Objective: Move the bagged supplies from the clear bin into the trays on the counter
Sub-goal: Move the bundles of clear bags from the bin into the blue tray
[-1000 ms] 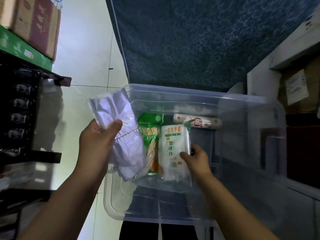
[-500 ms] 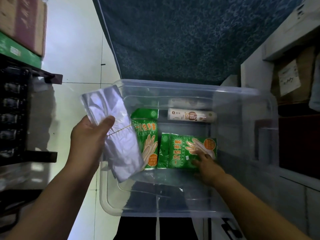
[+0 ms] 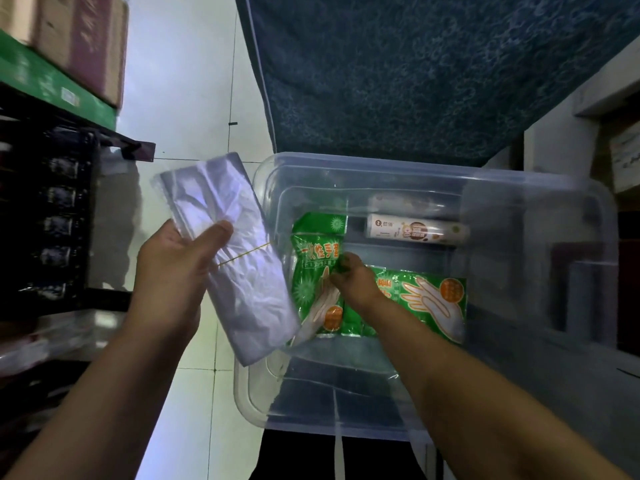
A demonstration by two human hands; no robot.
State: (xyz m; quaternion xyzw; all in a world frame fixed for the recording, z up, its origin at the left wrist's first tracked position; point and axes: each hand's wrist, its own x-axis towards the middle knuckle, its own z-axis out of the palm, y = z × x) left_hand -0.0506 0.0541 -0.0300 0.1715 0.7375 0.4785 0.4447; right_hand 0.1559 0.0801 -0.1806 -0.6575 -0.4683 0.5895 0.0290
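Note:
The clear bin (image 3: 540, 216) sits in front of me, below a blue patterned surface. My left hand (image 3: 176, 271) holds a bundle of clear plastic bags (image 3: 239, 265) bound by a rubber band, just left of the bin's rim. Inside the bin an upright green glove pack (image 3: 313, 268) lies at the left, a second green glove pack (image 3: 426, 299) lies sideways, and a white roll (image 3: 415, 232) lies at the back. My right hand (image 3: 353, 280) is down in the bin, fingers pinched on the upright green pack's edge.
The blue patterned surface (image 3: 415, 71) fills the top of the view. A dark rack (image 3: 52, 220) with cardboard boxes (image 3: 76, 39) on top stands to the left. White tiled floor (image 3: 194, 98) runs between. White shelving with boxes is at the right.
My right hand has let go of the sideways green pack and moved left to the upright green pack. My left hand still holds the clear bag bundle, almost unmoved.

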